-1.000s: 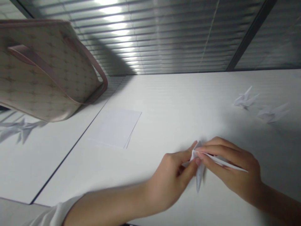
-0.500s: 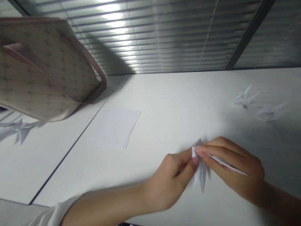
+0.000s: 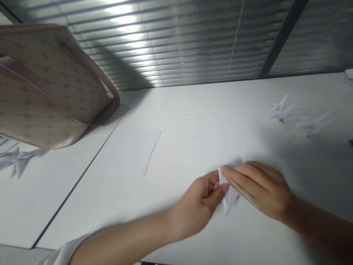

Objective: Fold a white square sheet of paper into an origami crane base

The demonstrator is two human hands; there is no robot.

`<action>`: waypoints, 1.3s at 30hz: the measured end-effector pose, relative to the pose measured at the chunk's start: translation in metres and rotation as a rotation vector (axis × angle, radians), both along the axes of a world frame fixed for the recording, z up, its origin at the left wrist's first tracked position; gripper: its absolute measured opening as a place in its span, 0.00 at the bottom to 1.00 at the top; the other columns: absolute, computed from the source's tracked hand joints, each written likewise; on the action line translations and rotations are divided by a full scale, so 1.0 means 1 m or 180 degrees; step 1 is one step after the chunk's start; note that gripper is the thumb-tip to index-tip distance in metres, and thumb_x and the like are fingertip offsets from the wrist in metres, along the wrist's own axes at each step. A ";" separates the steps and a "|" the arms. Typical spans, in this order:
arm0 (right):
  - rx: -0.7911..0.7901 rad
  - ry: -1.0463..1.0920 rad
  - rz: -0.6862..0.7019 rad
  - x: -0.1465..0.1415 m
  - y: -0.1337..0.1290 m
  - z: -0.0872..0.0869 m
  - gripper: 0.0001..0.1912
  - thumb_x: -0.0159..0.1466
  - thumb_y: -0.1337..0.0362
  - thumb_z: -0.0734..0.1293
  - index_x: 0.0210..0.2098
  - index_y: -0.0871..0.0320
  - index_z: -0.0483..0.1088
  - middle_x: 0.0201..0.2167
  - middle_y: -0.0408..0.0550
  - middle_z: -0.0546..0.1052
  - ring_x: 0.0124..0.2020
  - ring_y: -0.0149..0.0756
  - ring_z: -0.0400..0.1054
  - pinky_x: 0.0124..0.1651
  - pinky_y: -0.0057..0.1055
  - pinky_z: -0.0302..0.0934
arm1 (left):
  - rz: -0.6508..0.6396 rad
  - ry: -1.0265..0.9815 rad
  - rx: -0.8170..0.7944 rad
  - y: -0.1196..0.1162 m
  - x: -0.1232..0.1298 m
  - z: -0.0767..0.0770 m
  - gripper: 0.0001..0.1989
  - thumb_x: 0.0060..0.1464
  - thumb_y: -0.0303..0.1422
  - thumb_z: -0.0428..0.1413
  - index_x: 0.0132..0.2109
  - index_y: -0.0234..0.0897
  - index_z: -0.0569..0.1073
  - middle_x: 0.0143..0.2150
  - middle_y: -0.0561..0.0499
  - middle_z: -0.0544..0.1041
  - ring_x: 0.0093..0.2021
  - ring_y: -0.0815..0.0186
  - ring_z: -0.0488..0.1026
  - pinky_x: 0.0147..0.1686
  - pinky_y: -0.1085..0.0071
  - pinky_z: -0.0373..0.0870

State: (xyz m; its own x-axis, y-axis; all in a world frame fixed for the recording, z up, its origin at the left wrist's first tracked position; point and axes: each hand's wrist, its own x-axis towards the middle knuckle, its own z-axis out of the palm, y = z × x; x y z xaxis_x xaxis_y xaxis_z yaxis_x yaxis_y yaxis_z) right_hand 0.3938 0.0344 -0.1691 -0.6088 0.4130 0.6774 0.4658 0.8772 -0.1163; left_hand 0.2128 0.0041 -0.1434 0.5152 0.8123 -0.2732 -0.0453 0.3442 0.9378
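A piece of folded white paper [image 3: 230,200] is held between both hands above the front of the white table. My left hand [image 3: 200,206] comes from the left and pinches its near edge between thumb and fingers. On the other side, my right hand [image 3: 261,186] is closed on the paper's upper part, fingertips at its corner. One narrow folded strip runs back beneath the right fingers, and a point hangs down below the left thumb. The fingers hide much of the folds.
Two folded paper cranes [image 3: 280,110] stand at the back right. Flat square paper sheets [image 3: 129,151] lie left of centre, near a dark table seam. A patterned handbag [image 3: 52,88] stands at the upper left, with more folded white paper [image 3: 18,160] below it. Window blinds [image 3: 193,40] line the back.
My right hand has turned and shifted left, its fingers now covering more of the folded paper. The paper has tilted. The whole view has shifted slightly.
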 end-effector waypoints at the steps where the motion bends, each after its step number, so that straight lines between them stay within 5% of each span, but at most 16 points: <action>1: 0.0039 -0.0069 0.0001 0.000 0.000 0.000 0.10 0.66 0.72 0.63 0.47 0.65 0.70 0.31 0.49 0.78 0.30 0.35 0.70 0.36 0.35 0.66 | 0.0033 -0.0087 -0.0089 0.000 0.000 -0.001 0.12 0.61 0.40 0.52 0.39 0.34 0.69 0.30 0.55 0.65 0.29 0.70 0.58 0.28 0.76 0.57; 9: 0.0296 -0.0308 0.0157 -0.001 0.002 0.005 0.12 0.67 0.75 0.58 0.46 0.72 0.70 0.31 0.57 0.78 0.30 0.40 0.70 0.33 0.38 0.64 | 0.0144 -0.0376 -0.0646 0.001 0.000 -0.001 0.14 0.50 0.36 0.63 0.41 0.35 0.69 0.29 0.55 0.67 0.30 0.70 0.64 0.30 0.76 0.59; 16: 0.0393 -0.0388 0.0064 0.001 0.001 0.002 0.13 0.66 0.73 0.60 0.48 0.73 0.68 0.32 0.57 0.78 0.30 0.41 0.69 0.32 0.40 0.64 | 0.0076 -0.0334 -0.0603 0.001 0.001 0.000 0.14 0.52 0.39 0.61 0.38 0.33 0.69 0.28 0.53 0.69 0.29 0.71 0.62 0.30 0.76 0.56; 29: 0.0643 -0.0545 0.0083 0.004 0.010 0.013 0.11 0.67 0.72 0.60 0.46 0.71 0.68 0.32 0.55 0.79 0.29 0.38 0.71 0.31 0.35 0.65 | 0.0075 -0.0679 -0.0709 0.002 0.000 -0.001 0.12 0.54 0.30 0.60 0.45 0.32 0.68 0.31 0.52 0.73 0.32 0.73 0.68 0.35 0.76 0.62; 34: 0.0512 -0.0390 -0.0517 0.009 0.014 0.010 0.15 0.65 0.74 0.63 0.51 0.68 0.67 0.28 0.49 0.77 0.28 0.34 0.70 0.32 0.32 0.63 | 0.0438 -0.0446 -0.0569 -0.001 0.002 0.000 0.31 0.47 0.22 0.64 0.56 0.37 0.61 0.45 0.47 0.73 0.42 0.66 0.72 0.44 0.68 0.67; 39: 0.0585 -0.0611 -0.0956 0.005 0.010 0.008 0.18 0.64 0.75 0.62 0.53 0.66 0.66 0.23 0.43 0.71 0.21 0.31 0.65 0.26 0.32 0.57 | 0.0955 -0.0467 -0.0363 0.002 0.004 -0.003 0.25 0.44 0.22 0.65 0.49 0.36 0.68 0.39 0.51 0.77 0.38 0.69 0.73 0.44 0.70 0.68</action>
